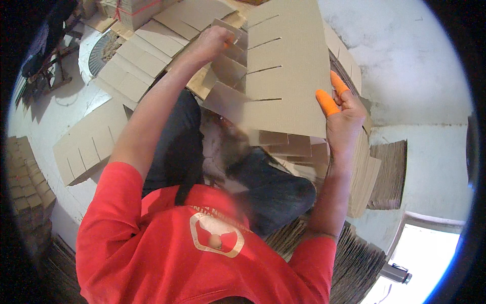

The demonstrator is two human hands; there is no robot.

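A large slotted cardboard sheet [298,55] stands raised in front of me, with several slits cut in from its left edge. My right hand [347,116] grips its right edge, with orange covers on the thumb and a finger. At the far end, my left hand [216,40] is closed around a cardboard divider piece [234,51], its fingertips partly hidden. More upright cardboard dividers [228,71] stand in a row along the sheet's left side, below my left hand. Whether their slits are engaged with the sheet, I cannot tell.
Overlapping cardboard sheets [129,68] lie to the left, and another slotted sheet [86,144] leans lower down. Stacked cardboard [389,175] stands by the wall on the right. More stacks [28,182] are at far left. A tied bundle [134,10] sits at the back.
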